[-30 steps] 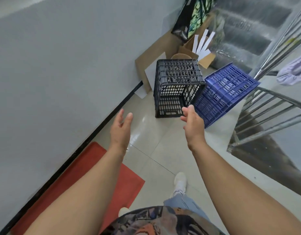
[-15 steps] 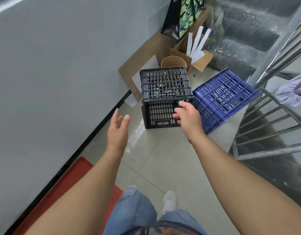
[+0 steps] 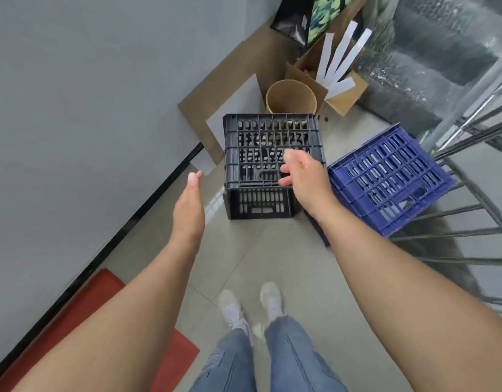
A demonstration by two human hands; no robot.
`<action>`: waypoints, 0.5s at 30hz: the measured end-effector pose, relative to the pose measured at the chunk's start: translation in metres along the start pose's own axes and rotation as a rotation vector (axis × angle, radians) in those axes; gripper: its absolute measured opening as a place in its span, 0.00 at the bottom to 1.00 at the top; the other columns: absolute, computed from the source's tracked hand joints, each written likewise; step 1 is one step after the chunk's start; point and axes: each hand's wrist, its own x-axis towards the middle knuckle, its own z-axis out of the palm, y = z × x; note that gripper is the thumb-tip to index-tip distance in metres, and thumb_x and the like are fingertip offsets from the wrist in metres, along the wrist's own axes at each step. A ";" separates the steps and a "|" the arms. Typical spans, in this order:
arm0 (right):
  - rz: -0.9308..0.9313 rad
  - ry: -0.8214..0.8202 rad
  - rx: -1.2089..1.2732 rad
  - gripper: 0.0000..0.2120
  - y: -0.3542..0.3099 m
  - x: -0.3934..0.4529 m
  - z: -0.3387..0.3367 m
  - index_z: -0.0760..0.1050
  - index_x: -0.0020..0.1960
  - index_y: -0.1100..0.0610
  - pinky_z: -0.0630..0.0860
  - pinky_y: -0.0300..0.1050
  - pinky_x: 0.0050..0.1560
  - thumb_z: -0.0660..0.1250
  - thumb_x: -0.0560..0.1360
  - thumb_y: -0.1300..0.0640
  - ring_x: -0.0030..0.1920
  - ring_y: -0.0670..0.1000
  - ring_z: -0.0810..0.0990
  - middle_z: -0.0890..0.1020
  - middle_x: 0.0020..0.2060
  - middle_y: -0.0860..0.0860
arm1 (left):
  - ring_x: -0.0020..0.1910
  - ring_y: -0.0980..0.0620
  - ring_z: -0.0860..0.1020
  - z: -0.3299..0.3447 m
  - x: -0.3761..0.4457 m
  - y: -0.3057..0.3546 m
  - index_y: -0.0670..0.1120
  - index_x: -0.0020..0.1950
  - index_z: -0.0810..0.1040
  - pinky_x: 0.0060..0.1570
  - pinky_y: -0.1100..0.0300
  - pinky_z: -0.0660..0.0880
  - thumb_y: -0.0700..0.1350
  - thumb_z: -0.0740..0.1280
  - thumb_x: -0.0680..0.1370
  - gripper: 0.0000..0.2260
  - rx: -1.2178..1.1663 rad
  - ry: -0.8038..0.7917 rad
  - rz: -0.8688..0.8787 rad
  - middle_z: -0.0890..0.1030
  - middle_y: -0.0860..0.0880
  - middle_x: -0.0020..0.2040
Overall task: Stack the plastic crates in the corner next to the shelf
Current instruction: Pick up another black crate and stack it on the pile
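A black plastic crate (image 3: 261, 142) stands upside down on the tiled floor near the grey wall. A blue plastic crate (image 3: 391, 179) leans tilted against its right side. My right hand (image 3: 303, 172) hovers over the black crate's near right top edge, fingers spread and curled, holding nothing. My left hand (image 3: 189, 205) is flat and open, just left of the black crate, apart from it. No shelf is visible.
Behind the crates lie a brown round tub (image 3: 290, 99), a cardboard box with white strips (image 3: 337, 72) and flat cardboard (image 3: 215, 89) against the wall. A metal stair railing (image 3: 470, 142) runs on the right. A red mat (image 3: 94, 304) lies at the lower left. My feet (image 3: 249, 306) stand behind.
I have stepped closer, so the crates look larger. My right hand has moved from the black crate's front corner up over its top. My left hand has come closer to the crate's left side.
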 end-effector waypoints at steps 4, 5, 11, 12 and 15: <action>0.043 -0.046 -0.084 0.23 0.016 0.046 -0.002 0.73 0.64 0.56 0.70 0.44 0.45 0.49 0.81 0.44 0.43 0.47 0.79 0.79 0.48 0.51 | 0.72 0.53 0.64 0.014 0.026 -0.010 0.61 0.69 0.68 0.71 0.52 0.56 0.65 0.44 0.78 0.25 -0.004 0.018 -0.083 0.66 0.54 0.73; 0.048 -0.062 -0.105 0.24 0.020 0.056 -0.003 0.74 0.63 0.57 0.70 0.45 0.47 0.48 0.81 0.44 0.44 0.49 0.79 0.79 0.48 0.52 | 0.71 0.53 0.65 0.018 0.030 -0.014 0.61 0.69 0.69 0.72 0.50 0.57 0.65 0.44 0.78 0.25 -0.017 0.028 -0.107 0.66 0.54 0.73; 0.025 -0.191 -0.331 0.23 0.056 0.106 0.004 0.77 0.60 0.55 0.73 0.52 0.60 0.51 0.80 0.44 0.55 0.55 0.79 0.81 0.51 0.50 | 0.61 0.51 0.74 0.039 0.047 -0.046 0.57 0.70 0.68 0.64 0.48 0.70 0.63 0.45 0.79 0.25 -0.080 0.049 -0.214 0.70 0.53 0.66; 0.002 -0.216 -0.382 0.21 0.063 0.111 0.007 0.78 0.58 0.56 0.73 0.52 0.58 0.52 0.79 0.45 0.55 0.56 0.79 0.82 0.51 0.53 | 0.60 0.51 0.75 0.042 0.049 -0.052 0.56 0.70 0.68 0.63 0.47 0.71 0.63 0.45 0.79 0.25 -0.095 0.060 -0.230 0.70 0.53 0.67; -0.077 -0.270 -0.576 0.17 0.082 0.124 0.017 0.76 0.59 0.56 0.71 0.47 0.53 0.54 0.80 0.50 0.56 0.55 0.77 0.81 0.55 0.52 | 0.59 0.50 0.75 0.048 0.054 -0.067 0.55 0.70 0.69 0.62 0.47 0.72 0.62 0.46 0.80 0.25 -0.128 0.100 -0.259 0.70 0.50 0.69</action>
